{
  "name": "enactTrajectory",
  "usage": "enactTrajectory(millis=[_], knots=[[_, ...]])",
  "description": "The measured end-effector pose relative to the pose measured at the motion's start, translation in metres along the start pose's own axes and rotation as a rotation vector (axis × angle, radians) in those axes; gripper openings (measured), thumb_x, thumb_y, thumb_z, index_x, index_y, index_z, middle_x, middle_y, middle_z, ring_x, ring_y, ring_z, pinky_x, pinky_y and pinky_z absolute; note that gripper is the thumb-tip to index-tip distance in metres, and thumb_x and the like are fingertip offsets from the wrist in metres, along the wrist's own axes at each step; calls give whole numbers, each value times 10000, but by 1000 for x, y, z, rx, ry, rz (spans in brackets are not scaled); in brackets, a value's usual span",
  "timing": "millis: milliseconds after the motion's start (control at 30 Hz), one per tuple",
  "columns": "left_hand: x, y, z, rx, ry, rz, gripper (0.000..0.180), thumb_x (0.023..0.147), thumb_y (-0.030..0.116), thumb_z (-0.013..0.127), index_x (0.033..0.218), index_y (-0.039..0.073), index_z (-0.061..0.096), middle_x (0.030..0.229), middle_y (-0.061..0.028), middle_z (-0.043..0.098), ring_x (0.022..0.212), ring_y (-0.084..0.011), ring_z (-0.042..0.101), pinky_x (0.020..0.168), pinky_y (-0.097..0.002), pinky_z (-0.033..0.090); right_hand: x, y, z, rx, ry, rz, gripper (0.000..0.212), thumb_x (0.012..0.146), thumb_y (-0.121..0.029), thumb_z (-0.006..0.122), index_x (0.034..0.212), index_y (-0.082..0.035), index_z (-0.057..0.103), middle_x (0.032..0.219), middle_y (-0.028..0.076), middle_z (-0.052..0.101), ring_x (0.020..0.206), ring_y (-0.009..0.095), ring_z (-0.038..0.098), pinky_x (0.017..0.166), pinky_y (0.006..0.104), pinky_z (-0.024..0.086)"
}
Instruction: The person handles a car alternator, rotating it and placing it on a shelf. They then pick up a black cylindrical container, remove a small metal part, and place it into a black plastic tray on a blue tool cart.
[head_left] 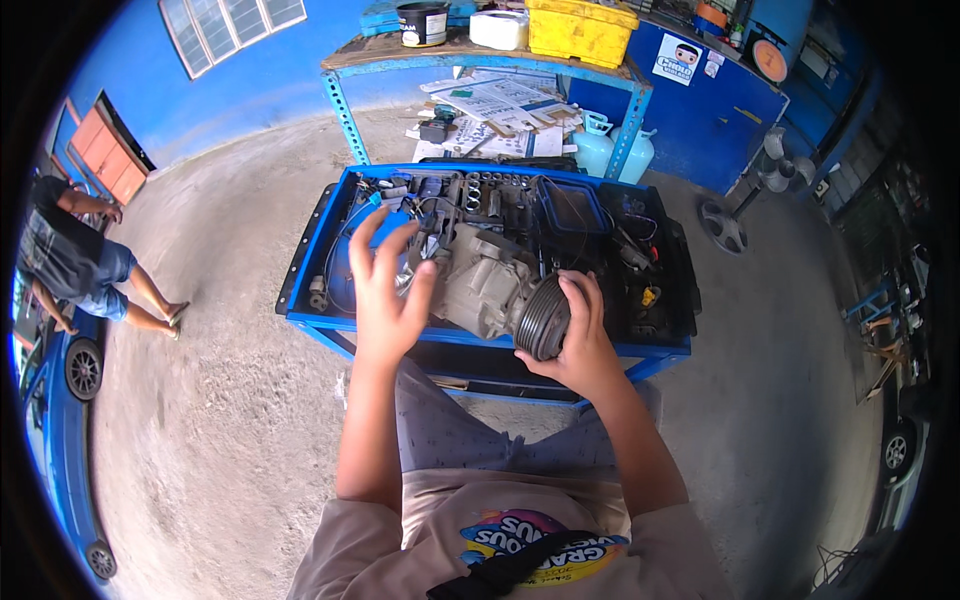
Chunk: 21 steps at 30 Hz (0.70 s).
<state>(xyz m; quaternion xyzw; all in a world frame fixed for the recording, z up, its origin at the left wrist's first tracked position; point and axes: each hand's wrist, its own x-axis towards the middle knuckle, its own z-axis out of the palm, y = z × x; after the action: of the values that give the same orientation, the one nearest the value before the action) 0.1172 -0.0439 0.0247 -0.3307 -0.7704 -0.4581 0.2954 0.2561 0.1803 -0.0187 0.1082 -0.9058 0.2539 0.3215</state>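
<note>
Two hands, mine, in head view. Left hand: fingers spread wide, holding nothing, just beside grey compressor; cannot tell if thumb touches it. Right hand: thumb and fingers curled on rim of black grooved pulley, compressor's right end. Compressor at near edge of blue tool tray; sockets beyond it, toward far edge.
</note>
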Motion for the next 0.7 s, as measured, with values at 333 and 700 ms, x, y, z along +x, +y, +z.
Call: enactTrajectory(millis=[333,700], knots=[[-34,-26,24,-478,-397,-197,524,968,287,626,1391,-1,511,1403,-192,516,1345,-330,459,1140,-411,327,-19,23,5,558,14,429,1110,750,-182,863,1527,-9,89,1358,236,420,1215,326,533,1038,435,435],[-15,-36,49,-701,-514,-384,681,872,275,767,1439,68,452,1453,-135,481,1350,-243,427,1135,-380,319,-6,19,0,534,55,561,892,880,-214,728,1479,56,124,1212,205,566,1074,262,601,973,408,468]])
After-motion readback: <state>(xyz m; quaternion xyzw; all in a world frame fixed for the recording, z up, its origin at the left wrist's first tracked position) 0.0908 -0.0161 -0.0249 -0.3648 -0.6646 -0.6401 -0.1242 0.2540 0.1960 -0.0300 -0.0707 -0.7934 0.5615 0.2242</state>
